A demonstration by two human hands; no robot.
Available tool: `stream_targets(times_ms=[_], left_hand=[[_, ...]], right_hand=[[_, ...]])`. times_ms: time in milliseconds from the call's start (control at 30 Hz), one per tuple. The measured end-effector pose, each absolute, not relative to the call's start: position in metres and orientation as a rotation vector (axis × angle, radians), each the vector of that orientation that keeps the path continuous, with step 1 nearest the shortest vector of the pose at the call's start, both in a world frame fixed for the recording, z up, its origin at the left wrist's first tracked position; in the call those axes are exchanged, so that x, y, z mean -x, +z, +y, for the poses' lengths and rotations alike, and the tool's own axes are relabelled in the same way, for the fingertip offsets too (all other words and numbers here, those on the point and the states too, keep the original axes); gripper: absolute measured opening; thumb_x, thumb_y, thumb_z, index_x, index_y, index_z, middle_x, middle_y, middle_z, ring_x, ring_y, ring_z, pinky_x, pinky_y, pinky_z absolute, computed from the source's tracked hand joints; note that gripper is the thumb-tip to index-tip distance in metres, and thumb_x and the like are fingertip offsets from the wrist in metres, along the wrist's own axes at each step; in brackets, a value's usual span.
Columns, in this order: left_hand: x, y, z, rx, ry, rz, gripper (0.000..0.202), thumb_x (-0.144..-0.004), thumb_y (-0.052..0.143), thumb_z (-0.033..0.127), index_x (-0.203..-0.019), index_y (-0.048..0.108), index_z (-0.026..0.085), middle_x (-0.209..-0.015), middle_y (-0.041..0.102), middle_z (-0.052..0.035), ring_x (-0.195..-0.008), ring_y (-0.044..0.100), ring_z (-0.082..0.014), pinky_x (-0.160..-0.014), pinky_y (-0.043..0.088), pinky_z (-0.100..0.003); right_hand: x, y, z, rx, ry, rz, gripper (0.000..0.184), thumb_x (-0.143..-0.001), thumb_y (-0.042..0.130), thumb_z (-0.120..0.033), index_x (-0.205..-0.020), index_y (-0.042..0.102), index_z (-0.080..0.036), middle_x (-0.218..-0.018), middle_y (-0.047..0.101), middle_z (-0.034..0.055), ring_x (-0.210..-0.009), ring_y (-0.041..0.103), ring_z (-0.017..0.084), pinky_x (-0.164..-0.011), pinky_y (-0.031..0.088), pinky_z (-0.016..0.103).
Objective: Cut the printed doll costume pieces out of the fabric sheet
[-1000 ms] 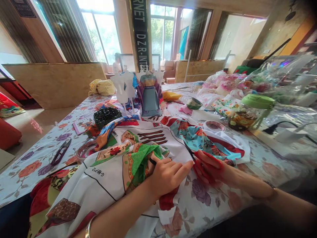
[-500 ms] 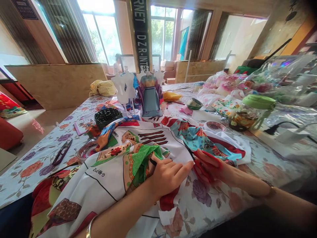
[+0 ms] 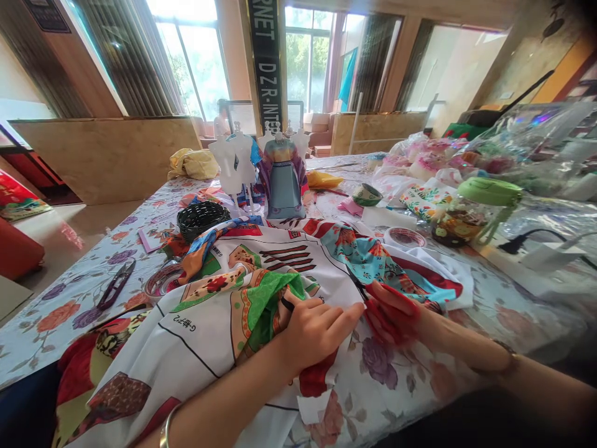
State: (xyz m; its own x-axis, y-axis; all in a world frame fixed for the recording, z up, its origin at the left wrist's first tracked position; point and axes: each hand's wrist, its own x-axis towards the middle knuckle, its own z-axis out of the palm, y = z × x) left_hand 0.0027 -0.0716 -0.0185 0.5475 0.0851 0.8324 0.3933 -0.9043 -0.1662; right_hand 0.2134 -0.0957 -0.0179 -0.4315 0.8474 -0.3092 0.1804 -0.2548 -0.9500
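A large white printed fabric with green, red and patterned shapes and black outlines is spread over the table's front. My left hand is closed on the fabric, pinching its edge between thumb and fingers. Close by on the right, my right hand grips red-handled scissors. Their dark blades point up and left at the fabric edge beside my left fingertips. A light blue floral part of the fabric lies bunched beyond the scissors. A small white scrap rests below my left hand.
Dark thread snips, a tape roll and a black woven basket lie to the left. Small mannequins and a dressed one stand behind the fabric. At right are another tape roll and a green-lidded jar.
The scissors' handles and my right fingers have shifted slightly, with the blades now nearer closed on the fabric edge. My left hand keeps its hold in almost the same place.
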Motion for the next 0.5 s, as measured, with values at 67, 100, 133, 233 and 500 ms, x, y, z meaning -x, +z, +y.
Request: stream_targets(times_ms=[67, 100, 133, 233, 500], left_hand=[[-0.003, -0.019, -0.071, 2.451, -1.294, -0.384, 0.013, -0.094, 0.048, 0.011, -0.099, 0.059, 0.009, -0.052, 0.049, 0.0088, -0.044, 0.046, -0.0048, -0.046, 0.031, -0.024], [-0.003, -0.019, -0.071, 2.455, -1.290, -0.379, 0.013, -0.093, 0.048, 0.011, -0.100, 0.058, 0.009, -0.052, 0.049, 0.0088, -0.045, 0.047, -0.0049, -0.046, 0.031, -0.024], [-0.003, -0.019, -0.072, 2.461, -1.291, -0.375, 0.013, -0.093, 0.048, 0.011, -0.101, 0.058, 0.009, -0.052, 0.049, 0.0088, -0.045, 0.047, -0.0050, -0.046, 0.031, -0.024], [-0.003, -0.019, -0.072, 2.459, -1.309, -0.366, 0.012, -0.092, 0.049, 0.010, -0.100, 0.059, 0.009, -0.052, 0.048, 0.0086, -0.044, 0.045, -0.0052, -0.046, 0.031, -0.024], [-0.003, -0.019, -0.072, 2.445, -1.314, -0.377, 0.012, -0.092, 0.049, 0.011, -0.098, 0.060, 0.009, -0.051, 0.048, 0.0081, -0.044, 0.044, -0.0056, -0.046, 0.034, -0.024]], right_hand=[[-0.214, -0.015, -0.093, 1.260, 1.804, -1.493, 0.075, -0.086, 0.016, -0.077, -0.056, 0.049, -0.017, -0.053, 0.053, 0.0038, -0.042, 0.042, 0.009, -0.039, 0.026, 0.024], [-0.214, -0.013, -0.092, 1.249, 1.820, -1.499, 0.075, -0.086, 0.017, -0.077, -0.057, 0.050, -0.017, -0.053, 0.053, 0.0037, -0.042, 0.043, 0.009, -0.038, 0.026, 0.024], [-0.214, -0.011, -0.091, 1.240, 1.825, -1.505, 0.073, -0.086, 0.020, -0.077, -0.059, 0.051, -0.017, -0.054, 0.053, 0.0035, -0.042, 0.044, 0.009, -0.037, 0.025, 0.023], [-0.213, -0.006, -0.088, 1.225, 1.837, -1.534, 0.073, -0.085, 0.022, -0.078, -0.058, 0.051, -0.017, -0.053, 0.054, 0.0036, -0.039, 0.042, 0.008, -0.036, 0.024, 0.023], [-0.211, -0.005, -0.085, 1.270, 1.807, -1.508, 0.069, -0.086, 0.027, -0.076, -0.055, 0.049, -0.018, -0.049, 0.048, 0.0009, -0.039, 0.037, 0.007, -0.037, 0.022, 0.025]])
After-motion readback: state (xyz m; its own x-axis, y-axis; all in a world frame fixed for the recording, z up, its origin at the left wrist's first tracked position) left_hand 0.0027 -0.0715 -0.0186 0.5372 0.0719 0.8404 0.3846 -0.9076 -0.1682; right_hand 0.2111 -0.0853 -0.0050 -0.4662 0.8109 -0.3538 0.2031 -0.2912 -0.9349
